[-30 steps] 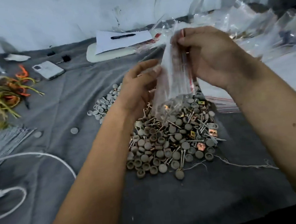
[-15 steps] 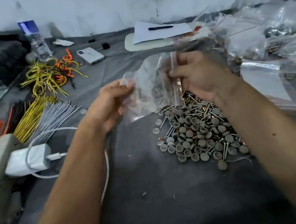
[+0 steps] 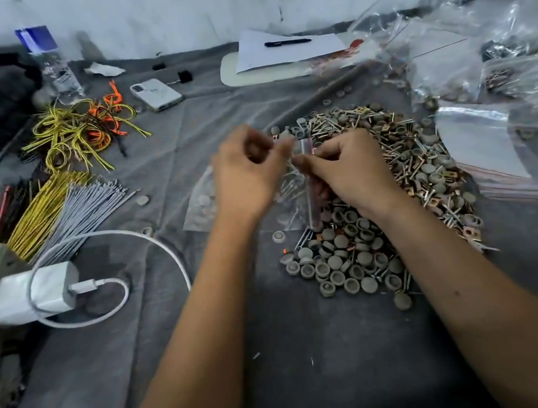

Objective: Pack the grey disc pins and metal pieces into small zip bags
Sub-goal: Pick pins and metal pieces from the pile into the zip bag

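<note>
A small clear zip bag with a few grey discs and pins inside hangs low between my hands, just left of the pile. My left hand pinches its top edge with curled fingers. My right hand grips the same edge by the red zip strip, fingers curled over it. A big heap of grey disc pins and copper metal pieces lies on the grey cloth under and right of my right hand. Much of the bag is hidden behind my hands.
Stacked empty zip bags and filled bags lie at the right. Wire bundles, loose yellow and orange wires, a white charger with cable, a phone, a water bottle and paper with a pen surround the work area.
The bag came down from held up in front of me to just above the cloth. My hands have drawn close together at its top edge. The camera view has shifted left.
</note>
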The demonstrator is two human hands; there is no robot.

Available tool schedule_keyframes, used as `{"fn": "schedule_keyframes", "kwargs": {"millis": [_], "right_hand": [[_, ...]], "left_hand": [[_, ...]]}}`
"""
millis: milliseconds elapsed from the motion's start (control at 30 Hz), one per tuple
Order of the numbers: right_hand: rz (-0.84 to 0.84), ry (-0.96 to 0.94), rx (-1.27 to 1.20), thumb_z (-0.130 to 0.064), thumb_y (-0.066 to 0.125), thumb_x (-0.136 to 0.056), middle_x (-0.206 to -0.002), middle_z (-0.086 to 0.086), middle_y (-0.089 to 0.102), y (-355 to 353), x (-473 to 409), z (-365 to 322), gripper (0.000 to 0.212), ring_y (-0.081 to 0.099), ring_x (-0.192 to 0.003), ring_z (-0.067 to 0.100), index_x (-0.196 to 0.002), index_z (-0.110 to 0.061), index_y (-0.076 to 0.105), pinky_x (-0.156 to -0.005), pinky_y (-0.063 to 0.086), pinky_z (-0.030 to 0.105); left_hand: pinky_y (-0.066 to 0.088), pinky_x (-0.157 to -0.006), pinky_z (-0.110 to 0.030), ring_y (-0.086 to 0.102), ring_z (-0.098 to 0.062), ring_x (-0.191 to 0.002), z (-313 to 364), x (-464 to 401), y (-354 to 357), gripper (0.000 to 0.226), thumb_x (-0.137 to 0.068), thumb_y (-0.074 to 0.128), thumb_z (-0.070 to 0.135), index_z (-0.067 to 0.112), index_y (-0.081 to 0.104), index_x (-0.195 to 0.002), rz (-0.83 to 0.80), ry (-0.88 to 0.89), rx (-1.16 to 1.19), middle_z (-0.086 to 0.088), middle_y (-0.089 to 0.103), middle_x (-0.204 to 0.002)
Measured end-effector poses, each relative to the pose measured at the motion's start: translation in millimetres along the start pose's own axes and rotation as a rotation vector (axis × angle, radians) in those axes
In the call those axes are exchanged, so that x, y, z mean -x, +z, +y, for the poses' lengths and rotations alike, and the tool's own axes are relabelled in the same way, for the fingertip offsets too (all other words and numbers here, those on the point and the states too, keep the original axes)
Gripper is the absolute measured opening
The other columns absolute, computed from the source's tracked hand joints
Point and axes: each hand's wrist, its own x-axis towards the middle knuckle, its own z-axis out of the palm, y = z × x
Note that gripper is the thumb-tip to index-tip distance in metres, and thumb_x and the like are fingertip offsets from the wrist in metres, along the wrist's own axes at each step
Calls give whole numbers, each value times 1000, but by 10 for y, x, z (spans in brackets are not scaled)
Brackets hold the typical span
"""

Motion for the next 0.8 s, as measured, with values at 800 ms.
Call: {"fn": "schedule_keyframes", "kwargs": {"millis": [800], "right_hand": [[-50, -98, -154, -18, 82, -87, -72, 1, 76, 1, -24, 70, 14, 73, -68, 16, -74, -20, 77, -64, 58, 31]], "left_hand": [[58, -72, -48, 72, -23, -75, -158, 129, 75, 16, -81, 85, 17, 7, 76, -90, -316, 128, -42, -4, 74, -79]]}}
